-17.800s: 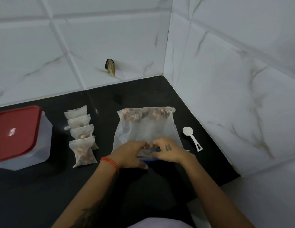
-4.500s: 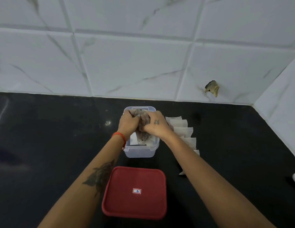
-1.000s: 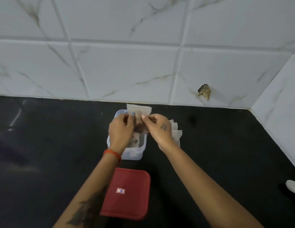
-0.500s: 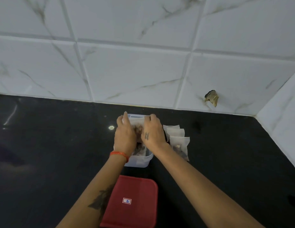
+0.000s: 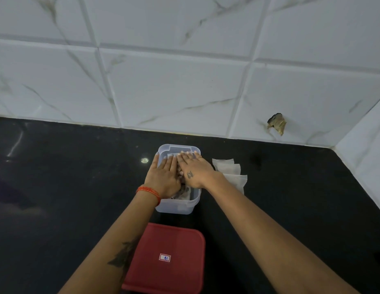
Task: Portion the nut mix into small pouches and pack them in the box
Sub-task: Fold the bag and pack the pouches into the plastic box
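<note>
A clear plastic box [image 5: 178,206] stands open on the black counter. Both hands lie flat inside it, palms down, pressing on a nut pouch [image 5: 183,192] of which only a corner shows. My left hand [image 5: 163,177] covers the box's left half; my right hand [image 5: 194,169] covers the right half, fingers straight and close together. Three small filled pouches [image 5: 231,172] lie overlapping in a row just right of the box, partly behind my right wrist. The box's red lid [image 5: 165,259] lies flat in front of the box, between my forearms.
White marble tiles form the back wall [image 5: 163,81] and a side wall at the right. A chipped hole [image 5: 277,123] marks the back wall. Black counter [image 5: 68,177] spreads to the left of the box.
Both hands went from holding a pouch over the box to lying flat on it inside the box. One pouch fewer lies in the row to the right.
</note>
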{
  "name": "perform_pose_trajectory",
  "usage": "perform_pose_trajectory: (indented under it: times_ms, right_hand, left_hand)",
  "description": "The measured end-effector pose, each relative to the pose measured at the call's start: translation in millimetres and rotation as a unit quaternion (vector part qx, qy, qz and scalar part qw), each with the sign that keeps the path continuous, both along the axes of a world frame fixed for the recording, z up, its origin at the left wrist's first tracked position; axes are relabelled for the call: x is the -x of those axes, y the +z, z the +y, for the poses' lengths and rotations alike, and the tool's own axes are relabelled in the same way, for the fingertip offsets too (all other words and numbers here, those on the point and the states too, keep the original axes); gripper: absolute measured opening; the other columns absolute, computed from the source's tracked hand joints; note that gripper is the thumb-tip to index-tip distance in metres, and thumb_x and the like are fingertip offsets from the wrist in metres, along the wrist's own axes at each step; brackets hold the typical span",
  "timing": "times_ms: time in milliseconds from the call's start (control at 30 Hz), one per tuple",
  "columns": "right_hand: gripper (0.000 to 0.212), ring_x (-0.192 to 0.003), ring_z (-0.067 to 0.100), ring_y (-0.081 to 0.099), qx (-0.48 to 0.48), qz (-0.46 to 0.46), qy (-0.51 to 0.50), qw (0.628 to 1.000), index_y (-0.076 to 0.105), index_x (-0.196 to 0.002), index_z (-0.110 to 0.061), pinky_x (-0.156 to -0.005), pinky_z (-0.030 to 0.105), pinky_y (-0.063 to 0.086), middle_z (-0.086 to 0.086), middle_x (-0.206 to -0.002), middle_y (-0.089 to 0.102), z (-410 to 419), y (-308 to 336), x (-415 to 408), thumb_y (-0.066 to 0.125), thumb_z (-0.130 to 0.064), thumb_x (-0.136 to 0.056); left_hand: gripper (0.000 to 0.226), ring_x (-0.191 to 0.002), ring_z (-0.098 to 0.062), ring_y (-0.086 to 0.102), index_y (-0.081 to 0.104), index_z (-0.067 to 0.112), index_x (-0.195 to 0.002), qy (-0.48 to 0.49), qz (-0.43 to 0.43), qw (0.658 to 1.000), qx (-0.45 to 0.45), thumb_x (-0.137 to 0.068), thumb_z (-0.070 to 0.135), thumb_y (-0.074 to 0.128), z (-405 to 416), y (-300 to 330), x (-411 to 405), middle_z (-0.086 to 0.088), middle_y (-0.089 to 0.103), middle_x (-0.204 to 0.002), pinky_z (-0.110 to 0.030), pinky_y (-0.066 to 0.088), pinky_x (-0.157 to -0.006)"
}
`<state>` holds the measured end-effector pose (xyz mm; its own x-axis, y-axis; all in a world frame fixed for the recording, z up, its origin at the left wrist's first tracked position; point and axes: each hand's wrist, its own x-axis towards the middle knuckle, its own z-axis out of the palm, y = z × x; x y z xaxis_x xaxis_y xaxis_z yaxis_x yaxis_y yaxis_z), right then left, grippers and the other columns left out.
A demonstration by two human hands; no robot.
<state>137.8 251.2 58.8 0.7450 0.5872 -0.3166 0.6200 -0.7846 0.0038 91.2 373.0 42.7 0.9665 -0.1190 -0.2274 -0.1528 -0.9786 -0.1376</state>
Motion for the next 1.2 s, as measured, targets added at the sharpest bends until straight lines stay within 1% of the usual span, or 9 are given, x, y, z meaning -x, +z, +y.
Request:
perform_pose_trajectory:
  times_ms: [267, 367, 433, 500, 600, 700, 800, 1000, 1200]
  right_hand:
    - [0.070, -0.147, 0.023, -0.004, 0.081, -0.047, 0.001, 0.996, -0.004, -0.150, -0.005, -0.116, 0.041, -0.010, 0.013, -0.159, -0.002, 6.2, -4.2, 6.1, 0.035, -0.033, -0.099]
    - [0.067, -0.146, 0.025, 0.015, 0.001, -0.031, -0.003, 1.000, 0.016, -0.149, -0.005, -0.119, 0.040, -0.001, 0.013, -0.156, 0.020, 5.8, -2.5, 4.4, 0.047, -0.032, -0.095]
    - [0.054, -0.135, 0.029, 0.036, -0.123, 0.015, -0.018, 0.992, 0.039, -0.139, -0.008, -0.115, 0.039, 0.022, 0.012, -0.144, 0.042, -0.5, 3.8, 2.2, 0.055, -0.023, -0.090]
    - [0.049, -0.128, 0.028, 0.046, -0.256, 0.056, -0.049, 0.964, 0.049, -0.133, -0.012, -0.105, 0.037, 0.038, 0.009, -0.137, 0.050, -11.6, 13.7, 3.3, 0.056, -0.010, -0.085]
    - [0.048, -0.129, 0.016, 0.046, -0.413, 0.063, -0.116, 0.901, 0.051, -0.135, -0.015, -0.110, 0.030, 0.035, 0.004, -0.139, 0.052, -35.7, 27.2, 9.0, 0.055, -0.005, -0.089]
    - [0.039, -0.117, 0.006, 0.054, -0.536, 0.081, -0.176, 0.821, 0.059, -0.127, -0.018, -0.105, 0.025, 0.040, -0.002, -0.128, 0.061, -64.3, 30.5, 20.7, 0.063, -0.010, -0.089]
    - [0.031, -0.105, 0.002, 0.061, -0.616, 0.064, -0.235, 0.749, 0.066, -0.116, -0.020, -0.098, 0.021, 0.047, -0.009, -0.110, 0.067, -94.7, 19.5, 35.2, 0.065, -0.008, -0.087]
    - [0.028, -0.096, 0.003, 0.063, -0.582, -0.044, -0.391, 0.712, 0.067, -0.114, -0.015, -0.084, 0.012, 0.047, -0.003, -0.107, 0.069, -142.8, -33.6, 58.5, 0.066, -0.011, -0.086]
    - [0.039, -0.099, 0.013, 0.062, -0.494, -0.009, -0.448, 0.745, 0.060, -0.121, -0.013, -0.088, 0.025, 0.050, -0.001, -0.109, 0.065, -149.2, -70.4, 63.7, 0.070, -0.017, -0.084]
  left_hand:
    - [0.078, -0.147, -0.026, -0.009, -0.013, 0.008, -0.149, 0.001, 0.032, 0.997, -0.067, -0.096, 0.058, 0.016, -6.2, -1.7, -1.6, -0.011, -0.010, -0.160, -0.050, -0.016, -0.114]
    - [0.072, -0.148, -0.023, 0.005, 0.000, 0.009, -0.152, -0.004, -0.020, 1.000, -0.010, -0.098, 0.049, 0.025, -2.7, -3.2, -1.2, -0.010, 0.008, -0.160, -0.048, -0.011, -0.117]
    - [0.061, -0.145, -0.021, 0.020, 0.014, 0.012, -0.150, -0.001, -0.066, 0.994, 0.083, -0.097, 0.033, 0.034, -0.8, 4.4, 2.7, -0.007, 0.027, -0.155, -0.045, -0.005, -0.118]
    - [0.058, -0.140, -0.023, 0.028, 0.022, 0.014, -0.148, 0.018, -0.097, 0.973, 0.208, -0.094, 0.019, 0.042, -2.3, 14.6, 8.2, -0.006, 0.034, -0.152, -0.040, 0.007, -0.118]
    - [0.055, -0.129, -0.026, 0.043, 0.032, 0.015, -0.146, 0.061, -0.169, 0.903, 0.389, -0.094, 0.012, 0.047, -16.9, 28.3, 18.3, -0.008, 0.045, -0.144, -0.028, 0.035, -0.101]
    - [0.045, -0.118, -0.021, 0.054, 0.044, 0.016, -0.140, 0.071, -0.244, 0.833, 0.491, -0.095, 0.013, 0.050, -50.2, 32.3, 27.4, -0.008, 0.056, -0.132, -0.014, 0.035, -0.091]
    - [0.046, -0.114, -0.016, 0.054, 0.049, 0.015, -0.134, 0.026, -0.246, 0.801, 0.546, -0.089, 0.007, 0.057, -91.5, 23.0, 37.1, -0.006, 0.059, -0.126, -0.022, 0.041, -0.098]
    - [0.048, -0.119, -0.018, 0.051, 0.047, 0.011, -0.134, 0.091, -0.177, 0.793, 0.576, -0.088, 0.006, 0.058, -136.0, -25.8, 40.8, -0.004, 0.050, -0.133, -0.019, 0.039, -0.096]
    - [0.044, -0.110, -0.024, 0.057, 0.052, 0.009, -0.130, 0.182, -0.114, 0.813, 0.541, -0.087, 0.009, 0.061, -152.1, -58.0, 38.8, -0.009, 0.056, -0.120, -0.035, 0.045, -0.097]
